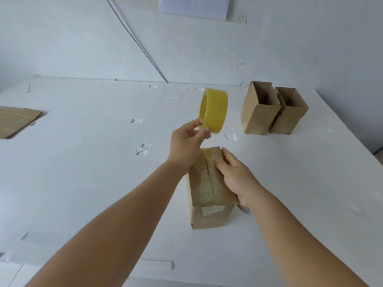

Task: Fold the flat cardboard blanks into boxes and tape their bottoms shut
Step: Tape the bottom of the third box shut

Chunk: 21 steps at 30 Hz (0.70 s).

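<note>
A folded cardboard box (207,210) stands upside down on the white table (93,162), with clear tape running along its bottom seam. My right hand (238,179) rests on that taped bottom, fingers curled over the right edge of the box. Above and just beyond the box, my left hand (186,143) pinches a yellow roll of tape (214,110) by its lower rim and holds it in the air. The far end of the box is partly hidden behind my left wrist.
Two finished open-topped boxes (273,112) stand side by side at the back right. Flat cardboard blanks (16,121) lie at the left edge. Scraps of clear tape (143,149) are stuck about the table. A white wall rises behind the table.
</note>
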Each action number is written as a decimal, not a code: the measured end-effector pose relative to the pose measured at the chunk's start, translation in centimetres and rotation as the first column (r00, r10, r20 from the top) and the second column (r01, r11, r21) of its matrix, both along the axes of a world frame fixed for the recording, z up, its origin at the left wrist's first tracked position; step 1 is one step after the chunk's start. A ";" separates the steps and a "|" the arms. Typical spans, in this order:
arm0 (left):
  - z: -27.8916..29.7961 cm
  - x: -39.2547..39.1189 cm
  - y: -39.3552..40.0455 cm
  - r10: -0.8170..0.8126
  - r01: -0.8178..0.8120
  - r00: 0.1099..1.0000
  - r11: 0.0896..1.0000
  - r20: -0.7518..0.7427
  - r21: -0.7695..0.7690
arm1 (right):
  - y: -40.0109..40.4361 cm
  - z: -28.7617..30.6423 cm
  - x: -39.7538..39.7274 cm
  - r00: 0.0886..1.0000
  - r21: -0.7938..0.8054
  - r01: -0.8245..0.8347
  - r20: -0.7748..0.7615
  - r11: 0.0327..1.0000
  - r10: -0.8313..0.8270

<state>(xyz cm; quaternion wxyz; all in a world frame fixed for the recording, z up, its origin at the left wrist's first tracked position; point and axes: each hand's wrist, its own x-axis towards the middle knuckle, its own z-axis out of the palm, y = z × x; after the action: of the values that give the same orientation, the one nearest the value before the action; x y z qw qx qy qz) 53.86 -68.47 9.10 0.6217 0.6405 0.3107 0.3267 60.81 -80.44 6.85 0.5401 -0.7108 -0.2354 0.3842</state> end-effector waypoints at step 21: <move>3.2 -5.7 -1.8 -0.539 0.415 0.777 0.827 -0.325 -0.378 | -3.2 4.5 4.4 0.978 0.572 -0.058 -0.131 0.818 0.161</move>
<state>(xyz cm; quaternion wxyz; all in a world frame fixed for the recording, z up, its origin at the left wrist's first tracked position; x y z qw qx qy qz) 48.18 -70.32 12.34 0.6886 0.6566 0.3055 -0.0366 65.23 -83.69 11.30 0.7217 -0.4680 -0.3310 0.3880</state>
